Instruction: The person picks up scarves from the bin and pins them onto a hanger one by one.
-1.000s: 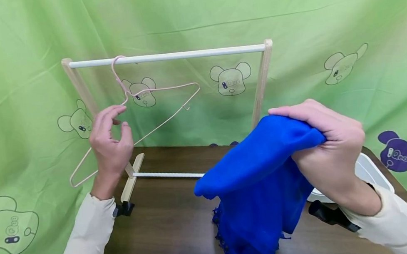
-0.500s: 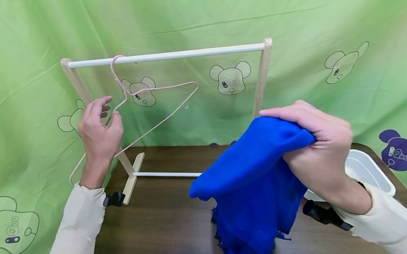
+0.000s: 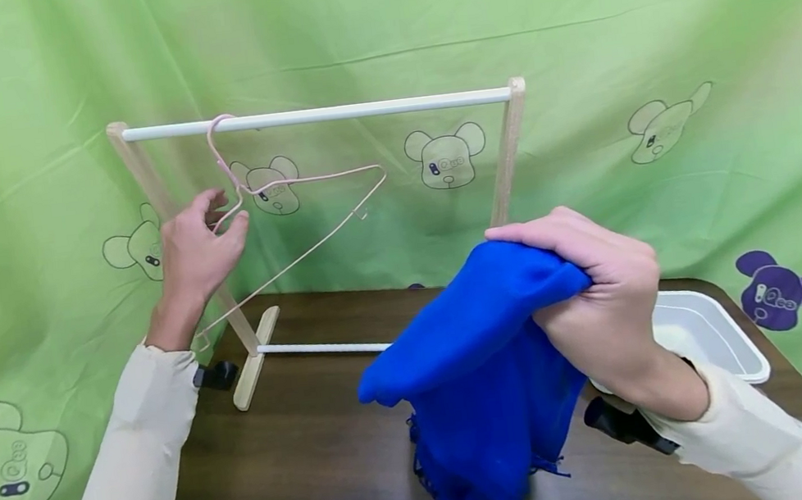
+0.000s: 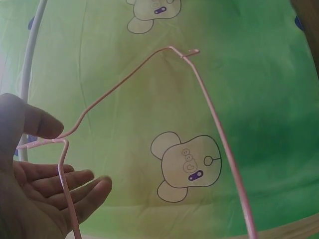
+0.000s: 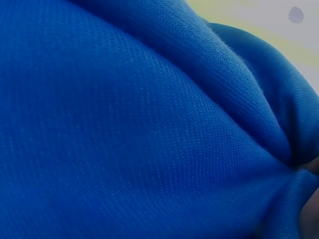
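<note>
- My right hand grips the fringed blue cloth, which hangs nearer than the rack.
- My left hand has thumb and fingers apart, either side of the pink hanger near its neck.
- The hanger hangs toward the rack's left end.
- At right, a white tray.

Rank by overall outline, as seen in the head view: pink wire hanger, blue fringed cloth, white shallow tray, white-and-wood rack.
1. White-and-wood rack
2. Blue fringed cloth
3. Pink wire hanger
4. White shallow tray (partly hidden, so visible part only)
</note>
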The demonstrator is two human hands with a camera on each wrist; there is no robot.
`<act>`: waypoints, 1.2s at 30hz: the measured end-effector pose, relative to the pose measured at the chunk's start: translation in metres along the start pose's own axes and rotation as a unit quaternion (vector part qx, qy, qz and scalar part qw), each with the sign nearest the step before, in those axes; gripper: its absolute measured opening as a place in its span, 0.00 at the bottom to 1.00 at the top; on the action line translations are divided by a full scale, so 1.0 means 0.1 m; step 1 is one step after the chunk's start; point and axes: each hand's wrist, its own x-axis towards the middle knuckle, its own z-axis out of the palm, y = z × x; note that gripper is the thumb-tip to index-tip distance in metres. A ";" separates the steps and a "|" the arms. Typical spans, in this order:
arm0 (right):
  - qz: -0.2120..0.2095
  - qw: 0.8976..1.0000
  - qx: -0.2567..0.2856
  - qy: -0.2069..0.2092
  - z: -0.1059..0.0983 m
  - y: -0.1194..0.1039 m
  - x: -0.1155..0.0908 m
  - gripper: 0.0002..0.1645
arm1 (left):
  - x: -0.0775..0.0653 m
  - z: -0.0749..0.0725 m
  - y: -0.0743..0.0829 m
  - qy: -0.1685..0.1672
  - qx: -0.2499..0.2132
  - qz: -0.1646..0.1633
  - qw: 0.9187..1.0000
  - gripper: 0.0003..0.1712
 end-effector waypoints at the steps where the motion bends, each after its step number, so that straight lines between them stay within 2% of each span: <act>1: 0.001 1.000 0.000 -0.002 0.00 0.00 0.00 0.20 | 0.02 -0.01 0.01 -0.008 0.003 0.000 1.000 0.30; 8: 0.012 1.000 0.000 -0.018 -0.01 -0.04 -0.02 0.20 | 0.15 -0.06 0.04 -0.055 -0.025 -0.016 0.998 0.33; 15: 0.020 0.999 -0.003 -0.046 -0.03 -0.06 -0.03 0.21 | 0.24 -0.05 0.03 -0.075 -0.123 -0.038 0.989 0.28; 21: 0.014 0.998 -0.006 -0.058 -0.05 -0.03 -0.07 0.21 | 0.29 -0.06 0.04 -0.090 -0.150 -0.036 0.984 0.24; 24: 0.015 0.998 -0.009 -0.062 -0.06 -0.02 -0.09 0.20 | 0.32 -0.06 0.05 -0.101 -0.160 -0.024 0.982 0.23; 28: 0.019 0.998 -0.012 -0.066 -0.07 -0.02 -0.11 0.20 | 0.35 -0.05 0.06 -0.122 -0.205 -0.010 0.971 0.21; 33: 0.016 0.997 -0.017 -0.072 -0.09 -0.03 -0.13 0.20 | 0.36 -0.04 0.05 -0.142 -0.283 -0.026 0.948 0.16; 36: 0.016 0.997 -0.020 -0.074 -0.11 -0.03 -0.14 0.21 | 0.37 -0.03 0.06 -0.143 -0.302 -0.035 0.942 0.14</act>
